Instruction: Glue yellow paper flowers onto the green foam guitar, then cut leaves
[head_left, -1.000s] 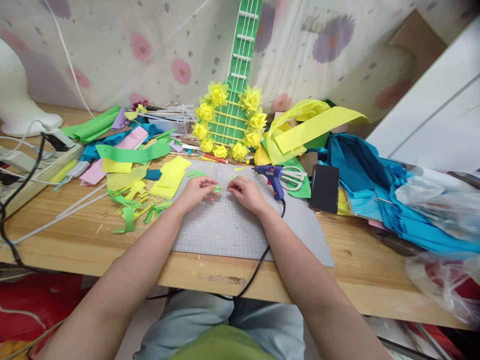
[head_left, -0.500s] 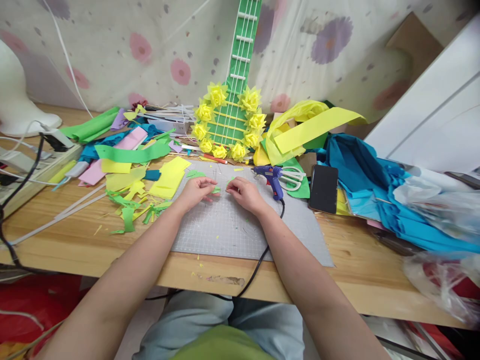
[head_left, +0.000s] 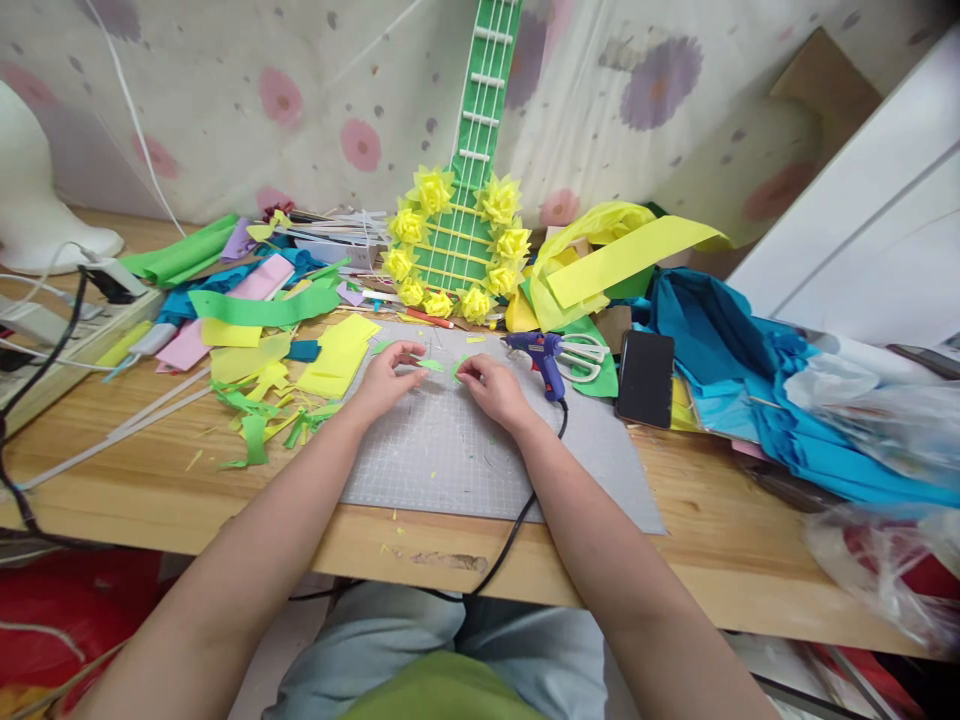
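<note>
Over the grey cutting mat (head_left: 465, 460), my left hand (head_left: 388, 380) is open, thumb and fingers apart. A small green paper leaf (head_left: 431, 365) lies just beyond its fingertips, and another green paper piece (head_left: 382, 347) shows partly behind that hand. My right hand (head_left: 493, 387) pinches a small green paper piece (head_left: 455, 370), mostly hidden by the fingers. To the right of this hand lie a blue glue gun (head_left: 544, 355) and white-handled scissors (head_left: 585, 358).
A green paper guitar (head_left: 465, 240) edged with yellow paper flowers leans at the back. Yellow and green paper scraps (head_left: 270, 390) cover the left side. A black phone (head_left: 646, 378) and blue crepe paper (head_left: 720, 350) lie right. The glue gun's cord (head_left: 517, 525) crosses the front edge.
My left hand has opened and drawn slightly back, leaving the green leaf by its fingertips. My right hand keeps its pinch, nearly in place.
</note>
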